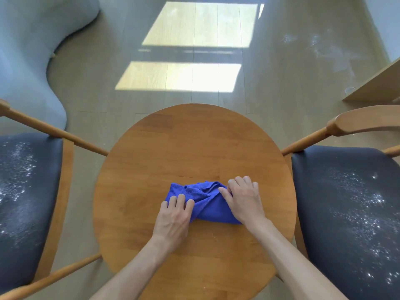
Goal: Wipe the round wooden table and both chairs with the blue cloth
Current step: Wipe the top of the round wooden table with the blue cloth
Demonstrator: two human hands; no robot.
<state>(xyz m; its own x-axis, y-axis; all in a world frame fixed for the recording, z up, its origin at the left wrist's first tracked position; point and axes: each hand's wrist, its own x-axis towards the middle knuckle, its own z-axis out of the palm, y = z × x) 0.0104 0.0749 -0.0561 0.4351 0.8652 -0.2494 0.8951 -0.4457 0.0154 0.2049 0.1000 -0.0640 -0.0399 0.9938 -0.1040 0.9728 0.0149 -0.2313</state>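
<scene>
Both hands, left [173, 215] and right [243, 199], gripped the bunched blue cloth [207, 204] on the desk [194, 144]. Risk: powder on 2 chair seats [350, 202] could scatter onto the floor.

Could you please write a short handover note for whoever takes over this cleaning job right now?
Left hand: fingers curled, gripping the left end of the blue cloth.
Right hand: fingers curled on the right end of the cloth.
Cloth: bunched up on the round wooden table, near the middle, a little toward the person.
Done, by the look of it: the tabletop shows almost no powder, only a few faint specks near the front.
Left: the left chair and the right chair both carry white powder on their dark seats; neither looks wiped.
Suggested next: give the table a last pass, then do each seat.
</scene>
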